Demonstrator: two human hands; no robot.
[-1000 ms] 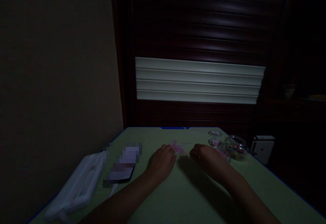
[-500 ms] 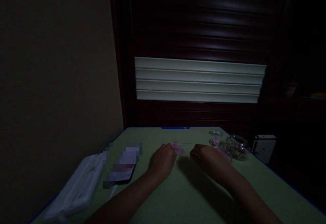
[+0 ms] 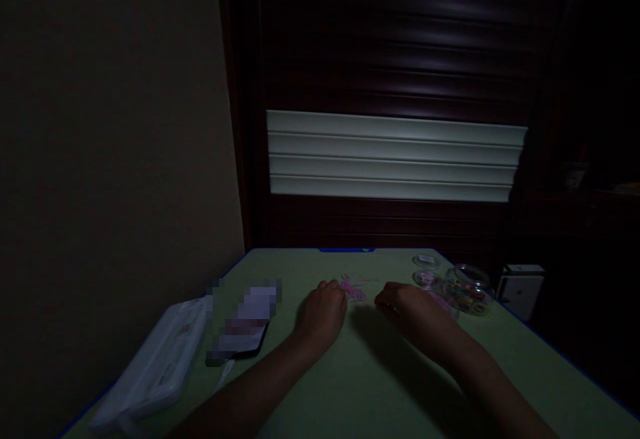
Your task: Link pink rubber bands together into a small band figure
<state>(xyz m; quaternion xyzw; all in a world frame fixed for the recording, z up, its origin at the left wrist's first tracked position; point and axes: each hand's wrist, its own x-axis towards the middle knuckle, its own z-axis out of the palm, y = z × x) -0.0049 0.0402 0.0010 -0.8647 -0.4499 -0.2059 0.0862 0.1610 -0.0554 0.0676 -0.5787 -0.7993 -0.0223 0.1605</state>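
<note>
A small heap of pink bands or strings (image 3: 354,290) lies on the green table, between my two hands. My left hand (image 3: 324,309) rests just left of it with its fingers curled together; whatever they may grip is hidden. To the right of the heap, my right hand (image 3: 407,309) is held over the table with fingertips pinched, and anything between them is too small and dark to make out. Behind the right hand is a clear container with pink pieces (image 3: 444,303), partly covered by that hand.
A clear jar of colourful bands (image 3: 469,292) stands at the right, near a round container (image 3: 427,279) and a clear lid (image 3: 426,262). On the left lie a blurred-out device (image 3: 250,316) and a long white case (image 3: 155,359). A white box (image 3: 521,292) is beyond the right edge.
The whole view has shifted very slightly. My left fingers have drawn in a little beside the pink heap; my right hand remains pinched in nearly the same place.
</note>
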